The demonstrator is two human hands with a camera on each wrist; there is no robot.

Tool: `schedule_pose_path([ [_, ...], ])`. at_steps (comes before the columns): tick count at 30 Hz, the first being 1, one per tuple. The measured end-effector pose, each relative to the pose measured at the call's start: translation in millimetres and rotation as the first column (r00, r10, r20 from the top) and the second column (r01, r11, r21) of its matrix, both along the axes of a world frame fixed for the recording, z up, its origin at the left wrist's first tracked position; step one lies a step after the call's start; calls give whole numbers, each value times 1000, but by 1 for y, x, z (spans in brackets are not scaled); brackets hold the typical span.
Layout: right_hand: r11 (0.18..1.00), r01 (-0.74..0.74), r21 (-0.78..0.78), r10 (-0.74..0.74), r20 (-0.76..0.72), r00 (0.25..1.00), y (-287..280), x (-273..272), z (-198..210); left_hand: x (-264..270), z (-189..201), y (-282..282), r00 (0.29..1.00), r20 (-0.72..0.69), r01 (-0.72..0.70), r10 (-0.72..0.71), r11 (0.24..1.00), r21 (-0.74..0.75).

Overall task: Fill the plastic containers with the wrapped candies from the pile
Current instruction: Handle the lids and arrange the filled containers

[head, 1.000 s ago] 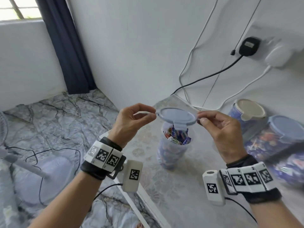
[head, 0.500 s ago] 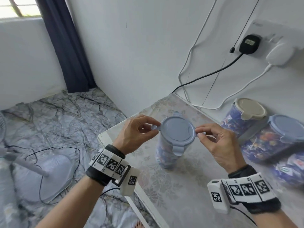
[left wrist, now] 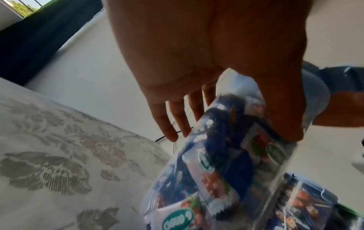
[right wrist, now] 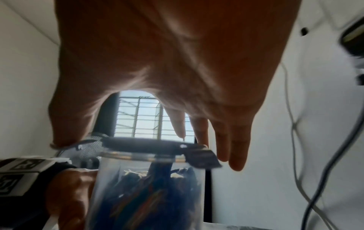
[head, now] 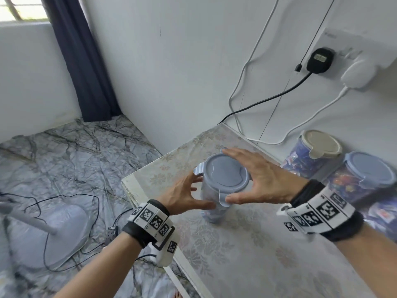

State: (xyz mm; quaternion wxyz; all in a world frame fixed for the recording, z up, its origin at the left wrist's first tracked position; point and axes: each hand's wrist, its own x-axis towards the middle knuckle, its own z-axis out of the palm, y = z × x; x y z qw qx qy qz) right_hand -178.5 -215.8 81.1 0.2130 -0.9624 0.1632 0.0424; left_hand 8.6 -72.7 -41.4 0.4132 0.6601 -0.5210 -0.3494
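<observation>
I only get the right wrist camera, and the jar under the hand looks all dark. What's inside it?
Observer: It holds wrapped candies, in blue and white wrappers, packed against the wall of the clear container.
Operator: What colour is the top?
Observer: The lid is pale blue-grey and sits on the container.
Operator: Are there any more jars?
Observer: Yes, two more stand by the wall: a cream-lidded jar and a blue-lidded jar.
</observation>
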Motion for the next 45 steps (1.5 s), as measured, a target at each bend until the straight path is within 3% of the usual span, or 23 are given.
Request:
schedule_pose_path([
  [3,993,-84,-84,69,-167,983,-8,18,6,-2,-13,-6,999,-5,-36,36,999,38],
  [8,975,-155,-159,106,-282,954,-14,38,9,-1,-21,-7,999,-9,-48,48,999,12],
  [20,982,-141,-126,108,-236,966,-8,46,5,-6,-23,-7,997,-11,-73,72,997,-30],
  [24,995,-67,-72,56,-147,988,-6,37,1,-15,-19,-5,999,-13,-38,37,994,-107],
  [27,992,90,-94,-95,-57,994,0,30,-5,-24,-19,-6,995,21,-90,94,982,-167],
  [31,963,256,-81,-259,-28,965,4,24,0,-31,-18,-7,991,-45,-134,128,972,-191],
  [39,984,93,-149,-128,-246,961,-12,9,44,-20,-12,-22,996,-82,36,-45,993,-114],
  [45,980,-184,-80,151,-313,938,-29,12,39,-11,-11,-26,995,-67,64,-69,995,-78],
])
